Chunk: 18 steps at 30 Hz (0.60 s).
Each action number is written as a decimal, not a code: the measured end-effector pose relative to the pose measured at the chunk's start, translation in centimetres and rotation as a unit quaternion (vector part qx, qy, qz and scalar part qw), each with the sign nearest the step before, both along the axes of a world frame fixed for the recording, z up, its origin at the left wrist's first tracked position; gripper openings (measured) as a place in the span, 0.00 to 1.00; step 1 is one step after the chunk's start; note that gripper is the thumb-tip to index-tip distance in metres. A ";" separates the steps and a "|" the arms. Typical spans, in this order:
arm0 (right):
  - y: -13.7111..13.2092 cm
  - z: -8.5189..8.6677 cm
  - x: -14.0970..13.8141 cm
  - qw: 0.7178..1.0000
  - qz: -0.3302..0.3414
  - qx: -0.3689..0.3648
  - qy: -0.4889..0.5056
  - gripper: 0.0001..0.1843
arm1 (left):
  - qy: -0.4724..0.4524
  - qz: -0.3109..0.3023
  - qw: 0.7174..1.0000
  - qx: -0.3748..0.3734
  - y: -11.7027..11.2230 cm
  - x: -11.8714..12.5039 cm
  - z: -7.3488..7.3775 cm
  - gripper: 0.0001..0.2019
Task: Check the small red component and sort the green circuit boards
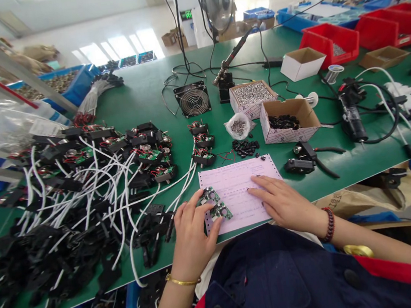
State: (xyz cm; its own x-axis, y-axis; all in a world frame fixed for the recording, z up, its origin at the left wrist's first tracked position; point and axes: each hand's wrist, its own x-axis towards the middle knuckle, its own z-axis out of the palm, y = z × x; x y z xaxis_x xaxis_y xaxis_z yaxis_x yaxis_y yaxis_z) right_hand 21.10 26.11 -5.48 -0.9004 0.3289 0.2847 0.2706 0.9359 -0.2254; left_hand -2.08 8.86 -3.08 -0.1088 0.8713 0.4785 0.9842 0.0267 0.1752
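Head view. Pink printed form point(238, 185) is the reference, lying on the green bench mat point(152, 95).

Left hand point(190, 234) is at the form's left edge, fingers curled over two small green circuit boards point(220, 211). Hand half closed, boards pinned under the fingertips, partly overlapping the form. Can't tell if it's a firm grip.

Right hand point(285, 199) is on the form's right half, flat and open, fingers spread a little, holding nothing.

Left of the form: big heap of black assemblies point(92, 189) with white leads, touching the left hand's side. Above the form: three wired units point(202, 142) in a column, loose black parts point(245, 147) just beside them. Right of the form: black pliers point(300, 164). Farther past its top edge: cardboard box of black parts point(288, 120), box of silver screws point(251, 98), soldering iron point(232, 57) in its stand, red bins point(330, 41).
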 end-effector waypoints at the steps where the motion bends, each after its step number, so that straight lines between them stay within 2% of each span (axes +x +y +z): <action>1: 0.0 0.0 0.0 1.000 0.002 -0.002 0.005 0.26 | 0.001 0.000 1.000 -0.003 0.1 0.1 0.0 0.08; 11: -0.3 -0.2 0.0 1.000 -0.015 0.002 0.019 0.24 | 0.004 0.011 1.000 -0.001 1.4 -0.2 -0.6 0.08; 18: -0.6 -0.1 0.1 0.999 -0.031 -0.009 0.018 0.23 | -0.021 0.058 0.997 0.047 1.1 -0.9 -1.2 0.09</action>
State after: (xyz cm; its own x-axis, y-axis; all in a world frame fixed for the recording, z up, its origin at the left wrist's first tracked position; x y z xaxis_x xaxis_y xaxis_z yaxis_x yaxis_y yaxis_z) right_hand 21.18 25.54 -5.53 -0.8674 0.3895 0.3098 0.3197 0.9131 -0.2530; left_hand -2.94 9.98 -4.26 -0.2273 0.8035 0.5502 0.9673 0.1210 0.2230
